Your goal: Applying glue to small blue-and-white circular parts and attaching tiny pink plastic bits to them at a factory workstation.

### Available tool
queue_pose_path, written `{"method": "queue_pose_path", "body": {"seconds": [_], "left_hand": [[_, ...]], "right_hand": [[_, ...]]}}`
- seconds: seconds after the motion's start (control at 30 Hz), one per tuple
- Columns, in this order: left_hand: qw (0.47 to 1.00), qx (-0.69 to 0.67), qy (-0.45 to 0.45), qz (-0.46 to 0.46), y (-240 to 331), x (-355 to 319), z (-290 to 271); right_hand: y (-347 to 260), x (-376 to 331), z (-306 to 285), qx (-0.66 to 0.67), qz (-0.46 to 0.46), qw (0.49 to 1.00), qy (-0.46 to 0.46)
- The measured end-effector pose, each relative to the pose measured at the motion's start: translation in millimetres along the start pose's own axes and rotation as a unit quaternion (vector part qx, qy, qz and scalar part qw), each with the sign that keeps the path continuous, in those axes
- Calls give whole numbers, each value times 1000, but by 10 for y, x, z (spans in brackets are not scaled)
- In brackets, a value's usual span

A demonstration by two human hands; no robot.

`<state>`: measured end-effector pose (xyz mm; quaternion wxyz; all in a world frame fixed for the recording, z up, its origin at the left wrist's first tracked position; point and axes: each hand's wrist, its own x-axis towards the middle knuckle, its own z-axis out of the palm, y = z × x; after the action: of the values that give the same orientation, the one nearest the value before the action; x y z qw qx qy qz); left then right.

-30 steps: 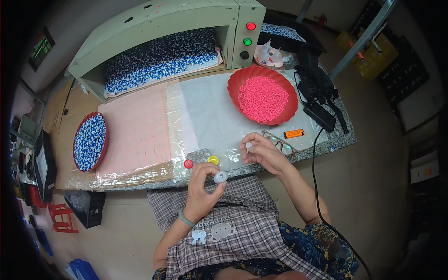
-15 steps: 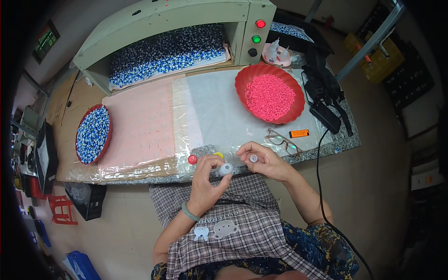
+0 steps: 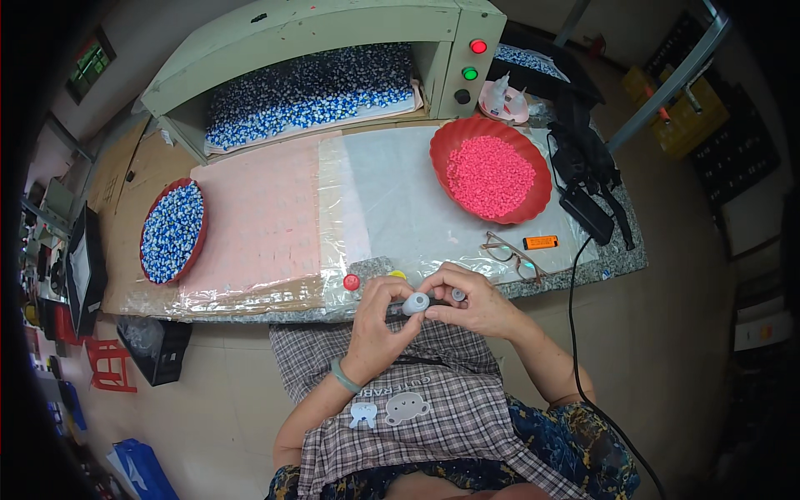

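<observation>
Just in front of the table edge, my left hand (image 3: 382, 323) is closed around a small pale squeeze bottle (image 3: 410, 308), its round neck facing up. My right hand (image 3: 479, 307) is curled around a small whitish nozzle or cap (image 3: 458, 294) with a round opening. The thumb and forefinger of that same hand reach over to the bottle's neck and seem to touch it. On the table just beyond my fingers lie a red round cap (image 3: 352, 282) and a yellow round piece (image 3: 398, 274), partly hidden.
A red bowl of pink beads (image 3: 542, 193) stands at right, a bowl of blue and white beads (image 3: 202, 242) at left. Glasses (image 3: 506, 252) and an orange block (image 3: 540, 242) lie near the right edge. Behind is a beige machine (image 3: 333, 33); a black cable (image 3: 572, 333) hangs down.
My hands have come together: the fingers of my right hand now reach the bottle's neck, where before they were apart. The whole view has shifted slightly.
</observation>
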<state>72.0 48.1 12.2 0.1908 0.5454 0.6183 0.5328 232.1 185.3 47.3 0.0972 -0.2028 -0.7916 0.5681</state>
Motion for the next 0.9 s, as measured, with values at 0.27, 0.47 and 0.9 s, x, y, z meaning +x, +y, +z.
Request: {"method": "queue_pose_path", "body": {"seconds": [0.27,0.47,0.9], "left_hand": [[999,42,-12,30,15,61,3],[997,48,-42,47,1,113,21],[984,96,151,-23,-357,188,-543]], "right_hand": [[-173,-27,-24,-76,-22,996,32],[-123,-9,-68,-112,-85,988,64],[304,314,-1595,-133,-74,917,367]]}}
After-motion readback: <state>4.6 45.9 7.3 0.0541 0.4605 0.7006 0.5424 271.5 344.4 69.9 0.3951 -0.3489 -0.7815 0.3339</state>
